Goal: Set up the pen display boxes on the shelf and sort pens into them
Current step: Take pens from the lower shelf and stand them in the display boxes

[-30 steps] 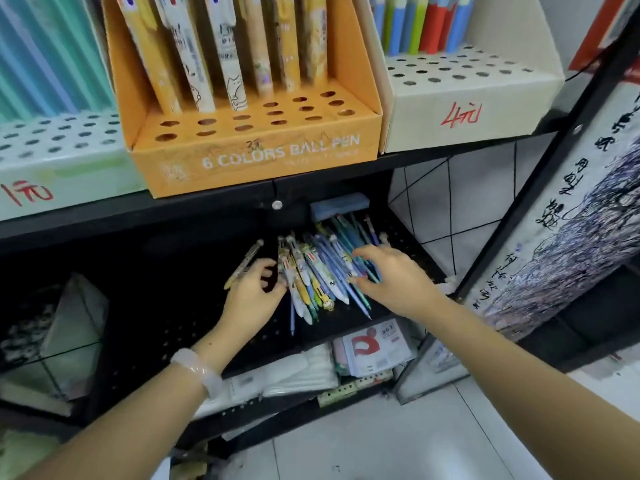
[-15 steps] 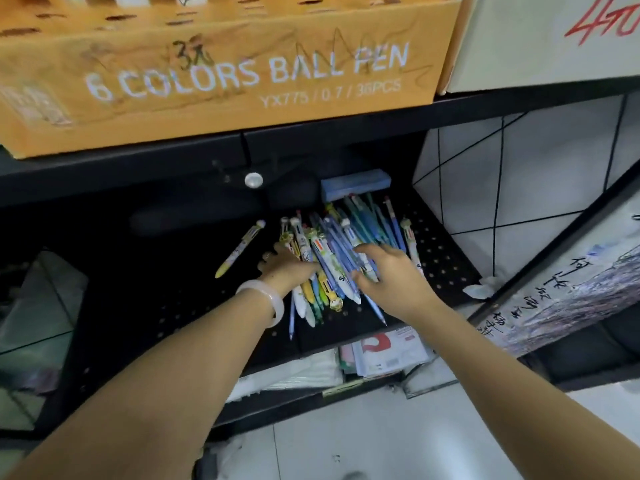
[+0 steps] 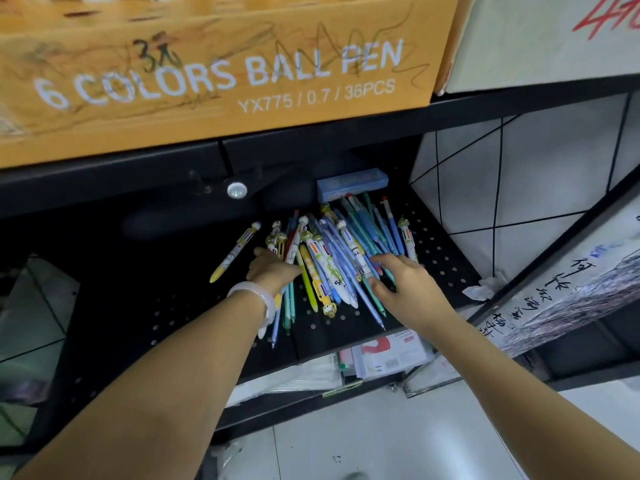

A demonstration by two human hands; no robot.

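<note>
A loose pile of pens (image 3: pixel 332 251), mostly blue, white and yellow, lies on the black perforated lower shelf (image 3: pixel 440 261). One white-and-yellow pen (image 3: pixel 235 252) lies apart to the left of the pile. My left hand (image 3: pixel 273 271), with a pale bangle at the wrist, reaches into the pile's left side, its fingers mostly hidden behind the back of the hand. My right hand (image 3: pixel 405 285) is on the pile's right side, index finger over the pens and thumb under them, pinching some. The orange "6 COLORS BALL PEN" display box (image 3: pixel 207 81) stands on the shelf above.
A white display box (image 3: pixel 536 39) stands right of the orange one. A small blue box (image 3: pixel 351 183) lies behind the pile. Packets and papers (image 3: pixel 388 355) fill the shelf below. A calligraphy panel (image 3: pixel 568 296) leans at the right, over a tiled floor.
The view has dropped and moved closer to the lower shelf. Both hands have moved from the pile's edges onto the pens. My left hand left the lone pen behind.
</note>
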